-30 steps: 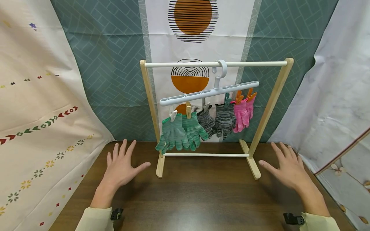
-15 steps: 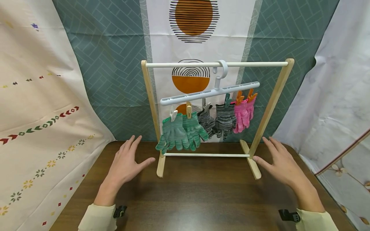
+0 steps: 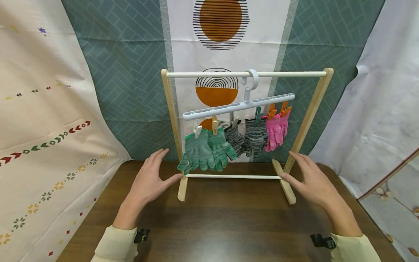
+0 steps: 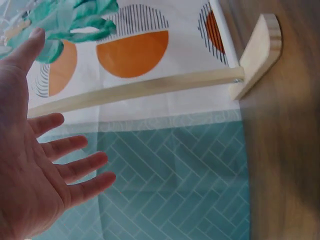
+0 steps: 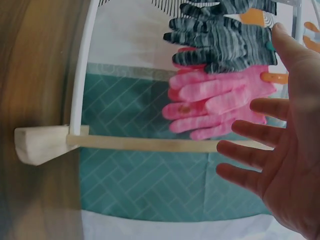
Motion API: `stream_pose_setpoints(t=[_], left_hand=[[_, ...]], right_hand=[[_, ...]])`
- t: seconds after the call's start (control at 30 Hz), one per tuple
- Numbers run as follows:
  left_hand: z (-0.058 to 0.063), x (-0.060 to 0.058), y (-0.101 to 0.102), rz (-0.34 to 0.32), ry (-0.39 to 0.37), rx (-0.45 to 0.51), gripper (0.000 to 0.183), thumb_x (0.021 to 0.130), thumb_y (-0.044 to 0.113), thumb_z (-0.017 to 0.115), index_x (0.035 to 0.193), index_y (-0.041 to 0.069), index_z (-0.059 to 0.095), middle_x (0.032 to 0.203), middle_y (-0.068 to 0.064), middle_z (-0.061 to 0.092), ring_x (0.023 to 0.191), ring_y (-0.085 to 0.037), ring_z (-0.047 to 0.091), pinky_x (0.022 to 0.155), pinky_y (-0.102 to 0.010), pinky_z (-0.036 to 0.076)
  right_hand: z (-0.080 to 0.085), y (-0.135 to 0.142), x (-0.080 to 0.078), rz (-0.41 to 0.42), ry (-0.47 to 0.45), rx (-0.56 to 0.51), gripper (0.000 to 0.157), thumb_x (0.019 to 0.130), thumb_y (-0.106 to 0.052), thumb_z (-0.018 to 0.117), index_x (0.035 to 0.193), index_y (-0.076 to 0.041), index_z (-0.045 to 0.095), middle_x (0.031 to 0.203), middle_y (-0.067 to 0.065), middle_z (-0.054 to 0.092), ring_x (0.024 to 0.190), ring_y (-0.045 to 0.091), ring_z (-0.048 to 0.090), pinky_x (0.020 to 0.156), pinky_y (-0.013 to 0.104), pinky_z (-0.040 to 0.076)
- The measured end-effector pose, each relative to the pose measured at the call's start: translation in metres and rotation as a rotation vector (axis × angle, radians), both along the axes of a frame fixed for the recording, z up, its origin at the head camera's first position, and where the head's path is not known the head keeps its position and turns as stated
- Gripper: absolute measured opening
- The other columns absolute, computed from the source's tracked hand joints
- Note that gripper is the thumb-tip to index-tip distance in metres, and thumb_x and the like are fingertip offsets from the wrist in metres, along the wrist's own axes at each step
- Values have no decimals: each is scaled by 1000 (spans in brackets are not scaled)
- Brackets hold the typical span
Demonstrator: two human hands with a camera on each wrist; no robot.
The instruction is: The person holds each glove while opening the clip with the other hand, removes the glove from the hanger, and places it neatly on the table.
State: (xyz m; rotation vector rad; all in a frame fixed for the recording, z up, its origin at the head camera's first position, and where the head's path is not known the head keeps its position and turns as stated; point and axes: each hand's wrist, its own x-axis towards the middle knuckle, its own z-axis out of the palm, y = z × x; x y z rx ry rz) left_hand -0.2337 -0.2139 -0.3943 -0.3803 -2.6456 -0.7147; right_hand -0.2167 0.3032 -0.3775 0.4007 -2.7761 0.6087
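Observation:
A small wooden rack [image 3: 309,109] with white bars stands at the back of the table. From its top bar hangs a pale grey hanger [image 3: 235,106], tilted lower on the left. Clothespins on it carry green gloves [image 3: 198,151], black-and-grey gloves [image 3: 256,134] and pink gloves [image 3: 275,131]. My left hand [image 3: 147,182], fingers spread and holding nothing, is beside the rack's left foot; its thumb points toward the post. My right hand [image 3: 311,180] is likewise spread and holds nothing, its fingertips overlapping the right post in the head view. Both palms face inward.
The brown table [image 3: 229,225] runs in front of the rack. Cloths hang around it: a teal and white one [image 3: 121,91] behind, a cream one [image 3: 49,163] at left and a white one [image 3: 363,127] at right.
Both hands have moved inward, the left to the right and the right to the left, closer to the rack's sides. The rack, hanger and gloves stay where they were.

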Motion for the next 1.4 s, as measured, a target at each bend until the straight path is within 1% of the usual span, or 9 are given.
stream_pose_setpoints(t=[0.2, 0.4, 0.53, 0.63, 0.8, 0.97, 1.1, 1.2, 1.4], left_hand=[[7, -2, 12, -47, 36, 43, 104, 86, 73, 75, 163, 13, 40, 163, -10, 41, 148, -37, 40, 114, -61, 40], [11, -3, 23, -90, 36, 126, 102, 86, 70, 78, 162, 13, 40, 161, -8, 44, 148, -33, 42, 115, -59, 41], [14, -4, 33, -111, 31, 193, 100, 87, 67, 79, 162, 14, 41, 158, -7, 46, 141, -31, 48, 111, -57, 45], [15, -6, 40, -132, 38, 240, 97, 88, 64, 81, 161, 14, 42, 155, -8, 49, 135, -30, 50, 106, -55, 49], [19, -9, 52, -159, 40, 325, 90, 90, 54, 83, 160, 13, 44, 151, -9, 53, 132, -31, 55, 100, -55, 53], [24, -12, 62, -175, 44, 427, 81, 94, 40, 84, 157, 8, 46, 151, -13, 54, 129, -37, 60, 102, -58, 53], [27, -15, 67, -189, 72, 470, 76, 96, 35, 83, 155, 3, 48, 151, -17, 55, 126, -39, 62, 103, -57, 53], [28, -17, 70, -189, 90, 497, 71, 97, 32, 82, 152, 1, 51, 148, -18, 57, 124, -39, 63, 102, -56, 54], [30, -20, 76, -171, 120, 560, 58, 97, 27, 82, 144, 2, 60, 133, -15, 68, 117, -37, 67, 96, -56, 56]], right_hand=[[7, -10, -2, 30, 52, -7, 85, 102, -53, 68, 165, -8, 34, 158, 30, 40, 140, 54, 43, 103, 78, 38], [21, -21, -3, 70, 52, -34, 85, 101, -52, 70, 167, -11, 34, 159, 26, 41, 141, 52, 43, 102, 79, 38], [28, -32, -5, 103, 71, -56, 84, 101, -51, 71, 166, -11, 35, 159, 23, 43, 141, 48, 44, 103, 77, 40], [31, -39, -7, 128, 78, -79, 82, 101, -50, 72, 165, -11, 37, 160, 19, 44, 143, 45, 44, 105, 77, 40], [35, -51, -11, 171, 86, -98, 81, 101, -48, 73, 165, -13, 38, 161, 19, 43, 145, 45, 42, 105, 77, 39], [40, -64, -14, 197, 94, -108, 81, 99, -49, 74, 164, -12, 40, 160, 19, 46, 147, 45, 41, 106, 76, 40], [43, -75, -15, 230, 128, -116, 79, 99, -45, 76, 161, -10, 44, 155, 17, 51, 136, 41, 53, 102, 69, 48], [46, -82, -16, 257, 146, -123, 76, 99, -42, 76, 160, -9, 45, 156, 16, 52, 130, 40, 57, 99, 65, 52], [57, -101, -17, 317, 184, -130, 73, 99, -39, 77, 159, -9, 47, 153, 14, 55, 139, 37, 53, 107, 64, 47]])
